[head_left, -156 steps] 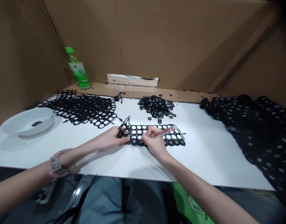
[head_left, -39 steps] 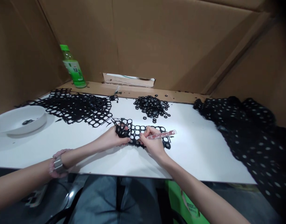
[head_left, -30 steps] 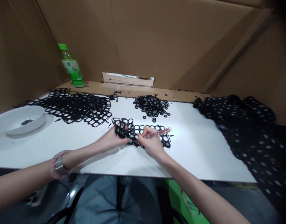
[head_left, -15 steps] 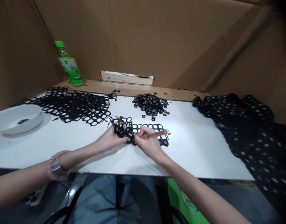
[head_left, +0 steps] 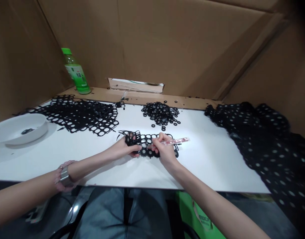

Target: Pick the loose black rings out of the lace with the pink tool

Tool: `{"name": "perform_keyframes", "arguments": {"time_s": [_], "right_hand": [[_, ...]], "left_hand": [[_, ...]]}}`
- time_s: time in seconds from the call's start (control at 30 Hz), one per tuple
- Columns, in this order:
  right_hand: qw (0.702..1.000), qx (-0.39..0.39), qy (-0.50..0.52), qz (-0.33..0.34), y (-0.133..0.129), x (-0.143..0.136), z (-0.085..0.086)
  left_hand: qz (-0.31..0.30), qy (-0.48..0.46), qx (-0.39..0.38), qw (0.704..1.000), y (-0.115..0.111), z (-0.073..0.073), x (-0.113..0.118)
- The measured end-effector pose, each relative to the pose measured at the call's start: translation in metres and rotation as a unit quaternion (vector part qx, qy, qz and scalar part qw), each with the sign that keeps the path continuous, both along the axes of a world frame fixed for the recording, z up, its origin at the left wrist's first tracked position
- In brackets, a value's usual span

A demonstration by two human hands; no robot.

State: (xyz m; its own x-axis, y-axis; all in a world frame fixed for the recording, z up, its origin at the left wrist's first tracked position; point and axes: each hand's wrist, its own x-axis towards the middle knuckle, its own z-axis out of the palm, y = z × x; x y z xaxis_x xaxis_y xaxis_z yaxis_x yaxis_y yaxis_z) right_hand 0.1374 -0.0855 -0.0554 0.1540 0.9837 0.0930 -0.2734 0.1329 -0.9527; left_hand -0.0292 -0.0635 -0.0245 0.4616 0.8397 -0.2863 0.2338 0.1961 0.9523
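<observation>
A strip of black mesh with round holes (head_left: 148,136) lies in front of me on the white table. Small black rings show along its near edge. My left hand (head_left: 124,146) is closed on the bunched left end of this strip, thumb on top. Between the fingers of my right hand (head_left: 166,152) is a slim pen-like tool with a clear, reddish handle (head_left: 181,141). The tool slants over the mesh, its tip pointing left near my left thumb. I cannot make out the tip clearly. Just beyond the strip sits a pile of small black rings (head_left: 160,113).
More black mesh (head_left: 85,114) is spread at the back left, beside a white bowl (head_left: 39,127) holding something dark. A green bottle (head_left: 79,78) stands behind it. Dotted black fabric (head_left: 257,139) drapes over the right edge. Cardboard walls (head_left: 167,43) enclose the table.
My right hand has moved right, away from my left thumb, still with the tool. More of the strip's ringed near edge shows between my hands. My left hand keeps hold of the bunched end.
</observation>
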Motion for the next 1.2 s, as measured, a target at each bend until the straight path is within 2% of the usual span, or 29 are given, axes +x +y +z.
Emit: {"name": "perform_keyframes", "arguments": {"time_s": [0.1, 0.2, 0.3, 0.4, 0.6, 0.8, 0.9, 1.0, 1.2], "right_hand": [[0.999, 0.001, 0.050, 0.011, -0.002, 0.000, 0.003], [0.999, 0.010, 0.048, -0.005, -0.005, 0.001, 0.004], [0.999, 0.020, -0.006, -0.041, -0.006, 0.001, 0.002], [0.996, 0.016, -0.078, -0.045, -0.008, 0.000, 0.001], [0.978, -0.010, -0.201, -0.051, -0.012, 0.001, 0.006], [0.970, 0.000, -0.240, -0.037, -0.012, 0.001, 0.009], [0.968, 0.006, -0.246, -0.043, -0.012, 0.001, 0.008], [0.970, 0.007, -0.239, -0.041, -0.011, 0.001, 0.007], [0.972, 0.013, -0.232, -0.046, -0.011, 0.001, 0.004]], "left_hand": [[-0.046, 0.059, 0.075, 0.994, 0.000, -0.005, -0.001], [-0.053, 0.085, 0.105, 0.989, 0.001, -0.009, -0.002], [-0.046, 0.095, 0.107, 0.989, 0.003, -0.010, -0.002], [-0.059, 0.112, 0.112, 0.986, 0.004, -0.006, -0.003], [-0.100, 0.156, 0.213, 0.959, 0.007, 0.007, -0.006], [-0.083, 0.151, 0.127, 0.977, 0.007, -0.008, 0.002], [-0.061, 0.157, 0.125, 0.978, 0.006, -0.013, 0.004], [-0.045, 0.146, 0.122, 0.981, 0.005, -0.013, 0.004], [-0.016, 0.080, 0.066, 0.995, 0.002, -0.010, 0.009]]}}
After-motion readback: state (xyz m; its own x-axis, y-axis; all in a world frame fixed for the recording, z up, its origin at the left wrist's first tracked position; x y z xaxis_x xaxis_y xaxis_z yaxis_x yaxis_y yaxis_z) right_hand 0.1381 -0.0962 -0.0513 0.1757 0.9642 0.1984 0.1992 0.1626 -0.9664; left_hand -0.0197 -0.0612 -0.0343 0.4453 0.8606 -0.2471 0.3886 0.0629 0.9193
